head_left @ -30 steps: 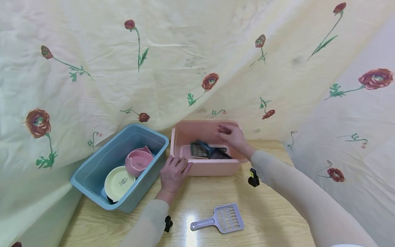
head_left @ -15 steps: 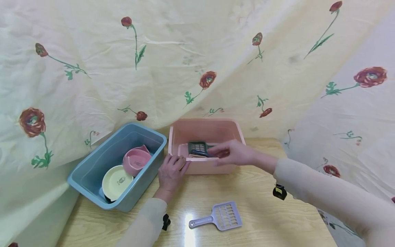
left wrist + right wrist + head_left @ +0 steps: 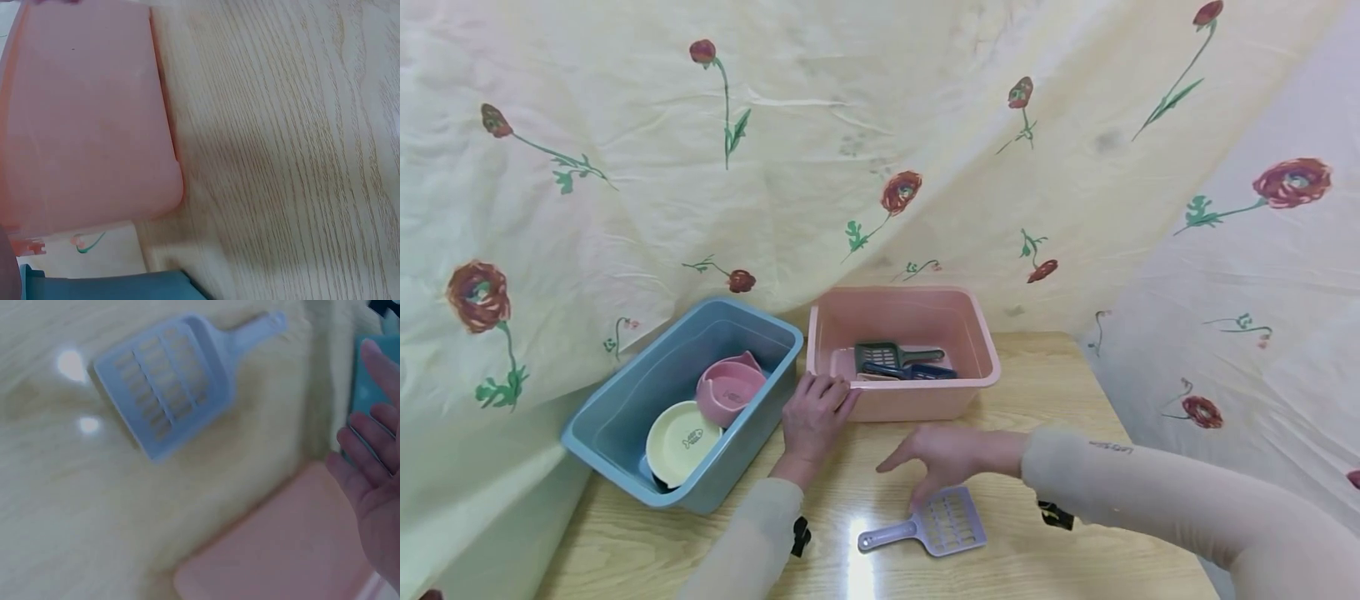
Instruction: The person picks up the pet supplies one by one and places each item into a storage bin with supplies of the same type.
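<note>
A pink litter box [image 3: 917, 406] stands at the back middle of the table, and my left hand [image 3: 812, 427] holds its front rim near the left corner, fingers hooked over the edge. Inside lie a dark green slotted litter scoop [image 3: 922, 356] and a dark blue scoop [image 3: 917, 372], with a pinkish piece partly hidden beneath them. A lavender litter scoop [image 3: 892, 534] lies flat on the wood in front, handle to the left. Over it my right hand [image 3: 953, 454] reaches in from the right, holding nothing, fingers extended and thumb near the scoop's neck; the right wrist view shows its palm [image 3: 381, 512].
Left of the pink box stands a blue litter box [image 3: 767, 429], angled. In it rest a cream bowl [image 3: 683, 446] with a fish-bone print and a pink bowl [image 3: 732, 390]. A floral cloth [image 3: 820, 150] hangs behind the wooden table [image 3: 1037, 392].
My right hand has let go of the dark blue scoop inside the pink box, come out, and moved toward me over the lavender scoop. My left hand stays on the rim.
</note>
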`<state>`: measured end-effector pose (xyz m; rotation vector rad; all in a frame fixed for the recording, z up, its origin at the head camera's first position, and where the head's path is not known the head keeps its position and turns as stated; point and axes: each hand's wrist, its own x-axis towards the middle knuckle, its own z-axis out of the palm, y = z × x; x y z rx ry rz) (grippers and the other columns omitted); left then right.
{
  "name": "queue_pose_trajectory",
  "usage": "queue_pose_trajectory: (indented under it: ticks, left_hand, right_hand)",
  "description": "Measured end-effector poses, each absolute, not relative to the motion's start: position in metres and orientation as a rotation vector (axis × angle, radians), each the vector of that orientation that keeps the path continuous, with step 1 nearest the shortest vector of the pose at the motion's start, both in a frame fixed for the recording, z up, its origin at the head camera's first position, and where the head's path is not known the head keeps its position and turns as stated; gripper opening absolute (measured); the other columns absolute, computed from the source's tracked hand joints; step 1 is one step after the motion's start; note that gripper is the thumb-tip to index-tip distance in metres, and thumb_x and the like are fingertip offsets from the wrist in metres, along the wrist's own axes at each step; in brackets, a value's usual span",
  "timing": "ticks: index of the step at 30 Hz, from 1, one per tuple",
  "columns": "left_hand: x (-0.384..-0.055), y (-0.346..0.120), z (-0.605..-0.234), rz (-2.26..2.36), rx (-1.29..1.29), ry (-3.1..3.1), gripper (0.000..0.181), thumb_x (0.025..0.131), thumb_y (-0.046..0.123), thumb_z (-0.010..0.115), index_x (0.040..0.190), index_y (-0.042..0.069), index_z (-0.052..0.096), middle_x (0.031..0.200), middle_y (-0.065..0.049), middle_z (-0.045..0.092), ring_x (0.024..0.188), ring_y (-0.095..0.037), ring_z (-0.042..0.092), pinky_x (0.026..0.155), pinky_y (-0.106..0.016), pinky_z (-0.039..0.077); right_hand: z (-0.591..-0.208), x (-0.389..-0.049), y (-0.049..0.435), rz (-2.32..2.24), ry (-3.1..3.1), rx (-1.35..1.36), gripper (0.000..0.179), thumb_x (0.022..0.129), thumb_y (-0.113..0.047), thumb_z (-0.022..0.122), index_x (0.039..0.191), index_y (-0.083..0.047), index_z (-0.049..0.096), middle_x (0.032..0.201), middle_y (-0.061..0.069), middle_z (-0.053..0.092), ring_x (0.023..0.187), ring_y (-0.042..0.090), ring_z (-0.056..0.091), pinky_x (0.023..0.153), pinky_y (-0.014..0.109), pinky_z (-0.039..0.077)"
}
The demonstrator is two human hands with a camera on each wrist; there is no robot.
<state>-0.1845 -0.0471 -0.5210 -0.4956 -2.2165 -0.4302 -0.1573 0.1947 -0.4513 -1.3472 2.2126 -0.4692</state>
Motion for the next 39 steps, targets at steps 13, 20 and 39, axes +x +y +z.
queue_pose_trajectory:
  ticks: [13,20,39]
  left_hand:
    - [-0.185,-0.047,-0.519,-0.445,-0.499,-2.208,0.024,0.085,0.036,0.093,0.09,0.018,0.077,0.089,-0.001,0.072,0.085,-0.024,0.065,0.061,-0.033,0.061]
    - [-0.184,-0.047,-0.519,-0.424,-0.48,-2.26,0.023,0.087,0.039,0.09,0.094,0.02,0.078,0.092,0.0,0.073,0.088,-0.024,0.065,0.065,-0.032,0.063]
    - [-0.184,-0.047,-0.518,-0.414,-0.47,-2.268,0.022,0.087,0.037,0.091,0.095,0.019,0.079,0.091,0.0,0.073,0.087,-0.023,0.065,0.064,-0.032,0.063]
  right_hand:
    - [-0.508,-0.137,0.178,-0.25,2.177,-1.469,0.066,0.083,-0.03,0.094,0.141,-0.011,0.069,0.14,-0.002,0.07,0.131,0.011,0.065,0.111,0.024,0.049]
    - [-0.524,-0.132,0.18,-0.214,2.147,-1.484,0.073,0.082,-0.037,0.094,0.146,-0.015,0.066,0.142,-0.007,0.069,0.13,0.007,0.064,0.11,0.023,0.05]
    - [-0.539,-0.135,0.183,0.04,2.105,-1.862,0.049,0.093,-0.012,0.084,0.138,-0.025,0.072,0.123,-0.014,0.077,0.108,-0.001,0.072,0.092,0.012,0.053]
